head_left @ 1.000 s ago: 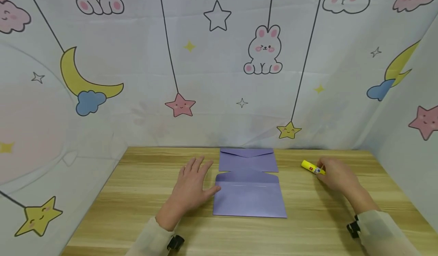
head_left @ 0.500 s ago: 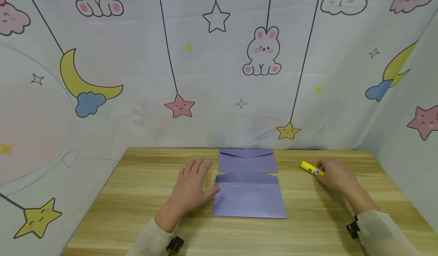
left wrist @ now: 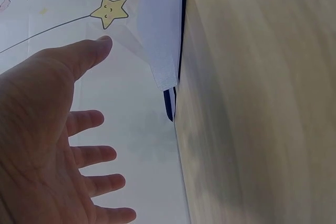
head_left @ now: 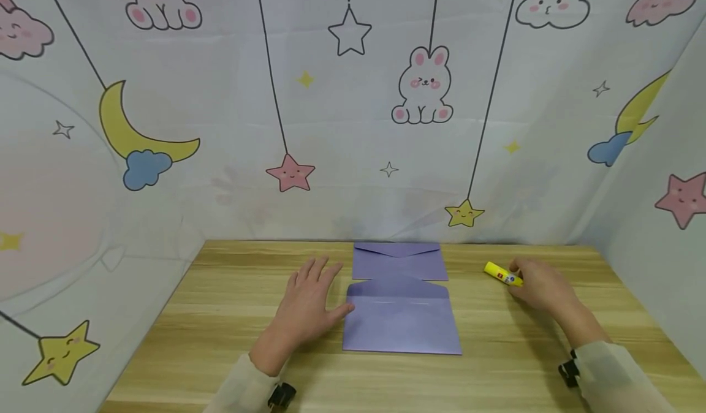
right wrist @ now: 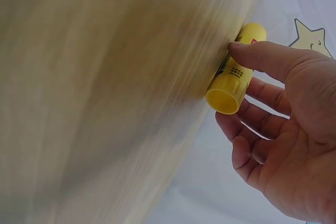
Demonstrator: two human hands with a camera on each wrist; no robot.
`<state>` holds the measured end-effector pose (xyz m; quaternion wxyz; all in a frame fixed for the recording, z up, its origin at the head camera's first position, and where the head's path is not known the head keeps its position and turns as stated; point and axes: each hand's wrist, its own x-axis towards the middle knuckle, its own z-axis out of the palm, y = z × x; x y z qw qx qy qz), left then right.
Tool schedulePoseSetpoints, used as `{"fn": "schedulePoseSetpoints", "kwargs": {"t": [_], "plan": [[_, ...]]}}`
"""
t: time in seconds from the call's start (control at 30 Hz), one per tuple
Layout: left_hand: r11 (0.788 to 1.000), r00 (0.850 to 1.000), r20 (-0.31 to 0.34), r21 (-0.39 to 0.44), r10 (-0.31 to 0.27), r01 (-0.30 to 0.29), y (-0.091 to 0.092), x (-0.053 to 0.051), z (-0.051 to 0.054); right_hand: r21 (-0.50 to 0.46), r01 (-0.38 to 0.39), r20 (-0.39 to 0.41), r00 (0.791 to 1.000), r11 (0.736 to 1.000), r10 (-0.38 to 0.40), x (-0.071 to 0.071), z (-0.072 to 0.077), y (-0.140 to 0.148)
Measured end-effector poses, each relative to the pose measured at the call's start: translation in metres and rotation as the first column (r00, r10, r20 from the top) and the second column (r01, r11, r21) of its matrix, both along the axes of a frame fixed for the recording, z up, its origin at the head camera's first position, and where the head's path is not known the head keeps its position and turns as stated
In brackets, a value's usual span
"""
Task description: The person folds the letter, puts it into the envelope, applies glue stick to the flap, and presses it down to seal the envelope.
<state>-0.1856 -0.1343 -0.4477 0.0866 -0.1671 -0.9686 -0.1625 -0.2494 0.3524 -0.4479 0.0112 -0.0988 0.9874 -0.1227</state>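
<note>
In the head view, a purple envelope (head_left: 401, 324) lies on the wooden table, its flap unfolded toward the back. A second purple envelope (head_left: 399, 267) lies behind it, flap folded over. My left hand (head_left: 306, 306) is held beside the front envelope's left edge, fingers spread and thumb pointing at it; contact cannot be told. Its fingers (left wrist: 94, 154) hold nothing in the left wrist view. To the right, my right hand (head_left: 546, 286) pinches a yellow glue stick (head_left: 499, 272) lying on its side, with the thumb on one side and fingertips on the other. The glue stick's hollow base end (right wrist: 223, 100) faces the right wrist camera.
The wooden table (head_left: 231, 339) ends at the back against a white curtain (head_left: 342, 125) printed with stars, moons and bunnies. More printed cloth stands along both sides. Each wrist carries a small black camera mount (head_left: 282, 394).
Hands, envelopes and glue stick keep their places. The whole head view has shifted slightly downward.
</note>
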Motion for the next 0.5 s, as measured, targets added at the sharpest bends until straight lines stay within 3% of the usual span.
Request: {"fn": "schedulePoseSetpoints", "kwargs": {"t": [0.33, 0.5], "plan": [[1.0, 1.0, 0.0, -0.006, 0.0, 0.0, 0.0, 0.0001, -0.0008, 0.028, -0.013, -0.063, 0.998, 1.0, 0.015, 0.0028, -0.0044, -0.0007], [1.0, 1.0, -0.009, 0.006, -0.013, 0.014, -0.0013, -0.0006, 0.0018, 0.031, -0.016, -0.114, 0.993, 0.999, 0.019, 0.0073, 0.0033, -0.009]]}}
